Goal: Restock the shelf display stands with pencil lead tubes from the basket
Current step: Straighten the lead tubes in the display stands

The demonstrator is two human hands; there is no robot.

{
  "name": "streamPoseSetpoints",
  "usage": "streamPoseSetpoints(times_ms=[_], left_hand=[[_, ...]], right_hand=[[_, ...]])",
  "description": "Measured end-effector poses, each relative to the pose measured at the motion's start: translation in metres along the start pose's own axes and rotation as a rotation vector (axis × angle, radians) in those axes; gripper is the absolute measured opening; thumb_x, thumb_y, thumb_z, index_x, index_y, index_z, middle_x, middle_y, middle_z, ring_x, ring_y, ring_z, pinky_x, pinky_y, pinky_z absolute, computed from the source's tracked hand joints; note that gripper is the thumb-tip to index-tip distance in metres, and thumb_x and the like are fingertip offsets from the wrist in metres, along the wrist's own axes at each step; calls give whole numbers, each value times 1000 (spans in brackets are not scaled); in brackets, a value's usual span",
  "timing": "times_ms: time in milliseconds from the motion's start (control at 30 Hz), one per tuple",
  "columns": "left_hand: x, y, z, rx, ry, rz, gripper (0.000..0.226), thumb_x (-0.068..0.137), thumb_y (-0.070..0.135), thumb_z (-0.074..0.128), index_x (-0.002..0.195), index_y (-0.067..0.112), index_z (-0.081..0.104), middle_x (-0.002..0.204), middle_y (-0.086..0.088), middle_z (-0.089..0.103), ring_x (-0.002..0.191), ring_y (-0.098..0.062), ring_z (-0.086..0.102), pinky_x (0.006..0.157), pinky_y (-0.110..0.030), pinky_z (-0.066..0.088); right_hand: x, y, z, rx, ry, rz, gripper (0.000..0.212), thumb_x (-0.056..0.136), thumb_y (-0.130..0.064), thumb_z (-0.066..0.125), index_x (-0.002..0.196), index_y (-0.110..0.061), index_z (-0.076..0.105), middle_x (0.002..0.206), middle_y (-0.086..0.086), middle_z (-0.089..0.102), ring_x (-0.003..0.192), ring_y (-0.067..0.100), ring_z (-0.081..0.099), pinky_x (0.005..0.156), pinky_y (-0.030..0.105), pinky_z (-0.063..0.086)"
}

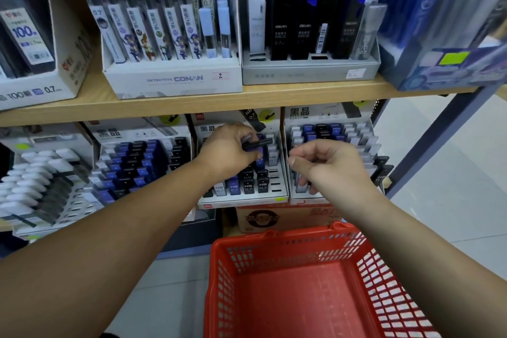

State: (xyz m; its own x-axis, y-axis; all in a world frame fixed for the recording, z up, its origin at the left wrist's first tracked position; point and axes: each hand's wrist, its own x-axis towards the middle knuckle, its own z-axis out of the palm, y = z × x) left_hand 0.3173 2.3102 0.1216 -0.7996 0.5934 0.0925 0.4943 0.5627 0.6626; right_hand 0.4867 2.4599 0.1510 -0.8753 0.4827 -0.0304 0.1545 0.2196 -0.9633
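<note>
Currently the left hand pinches a black lead tube lying horizontal at frame centre, directly above the middle display stand, whose empty slots run vertical; the right hand is curled, its contents indiscernible.

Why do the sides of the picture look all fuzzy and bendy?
In the head view, the wide-angle lens bends the wooden shelf board and stretches the corners; the blue packs at top right are smeared, while the middle display stand of lead tubes stays fairly sharp. Lighting is soft and even, with no harsh glare; the red plastic basket shows clearly.
</note>
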Motion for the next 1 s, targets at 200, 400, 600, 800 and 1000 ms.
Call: streamPoseSetpoints(times_ms=[200, 400, 600, 800, 1000], left_hand=[[2, 10, -3, 82, -92, 17, 16, 81, 23, 87, 92, 18, 76, 89, 1, 70, 86, -22, 67, 78, -33, 57], [-7, 17, -6, 31, -94, -27, 16, 81, 23, 87, 94, 19, 78, 89, 1, 74, 87, -20, 70, 79, -31, 58], [-40, 51, -25, -272, -308, -12, 21, 81, 24, 88, 86, 11, 73, 74, -12, 69, 65, -18, 60, 65, -35, 54], [-62, 48, -36, -390, -424, -125, 26, 94, 33, 76, 100, 9, 68, 59, -1, 55, 49, -16, 45, 44, -24, 36], [-64, 28, -46, -723, -459, -414, 29, 105, 34, 57, 125, 14, 63, 73, 2, 44, 57, -12, 38, 51, -27, 34]], right_hand=[[-2, -2, 3, -7, -23, 6, 3, 95, -11, 73, 97, -12, 75, 87, 14, 73, 57, 14, 65, 53, 31, 52], [-8, -2, 2, -30, -38, 12, 5, 95, -13, 74, 99, -16, 75, 87, 12, 74, 61, 15, 68, 59, 39, 57], [-11, -13, 6, 68, -44, -79, 37, 93, -17, 76, 127, -30, 67, 98, 2, 72, 73, 22, 71, 60, 36, 61], [-9, -16, 7, 219, 4, 2, 4, 97, -10, 70, 101, -12, 72, 82, 12, 74, 65, 25, 64, 59, 38, 54], [-11, -12, -6, 435, -37, 166, 7, 94, -10, 72, 96, -3, 70, 74, 12, 64, 61, 22, 55, 58, 36, 48]])
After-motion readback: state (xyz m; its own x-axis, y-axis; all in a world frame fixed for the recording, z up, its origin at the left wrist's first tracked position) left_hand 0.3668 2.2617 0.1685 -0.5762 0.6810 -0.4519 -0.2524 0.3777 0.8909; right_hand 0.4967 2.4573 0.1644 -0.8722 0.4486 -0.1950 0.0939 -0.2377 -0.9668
